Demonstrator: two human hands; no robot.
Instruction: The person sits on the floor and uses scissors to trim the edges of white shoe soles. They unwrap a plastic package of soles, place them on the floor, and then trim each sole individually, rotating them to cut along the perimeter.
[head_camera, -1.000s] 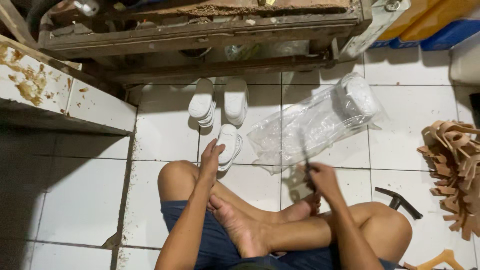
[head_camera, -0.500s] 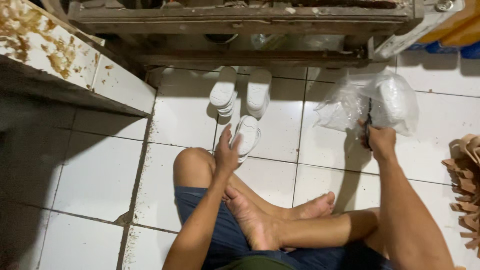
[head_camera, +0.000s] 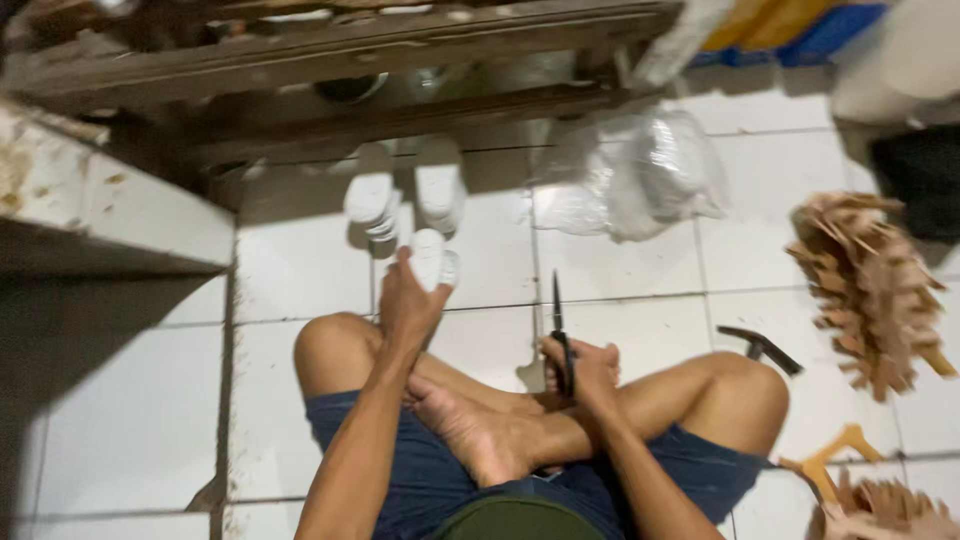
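Note:
I sit cross-legged on a white tiled floor. My left hand (head_camera: 408, 300) reaches forward over my knee and closes on a white shoe sole (head_camera: 430, 258) from a small stack. More white soles (head_camera: 372, 198) lie in stacks just beyond it. My right hand (head_camera: 585, 368) rests by my shin, gripping a pair of dark scissors (head_camera: 560, 335) with the blades pointing away from me. A clear plastic bag (head_camera: 640, 175) holding more white pieces lies on the tiles past the scissors.
A pile of tan wooden pieces (head_camera: 868, 285) lies at the right, with more (head_camera: 885, 505) near the bottom right. A dark hammer (head_camera: 760, 348) rests beside my right knee. A rough wooden bench (head_camera: 350, 50) spans the top; a white ledge (head_camera: 110, 220) stands at left.
My right hand has come back from the plastic bag to my shin, still holding the scissors. My left hand stays at the white sole. The view has shifted left.

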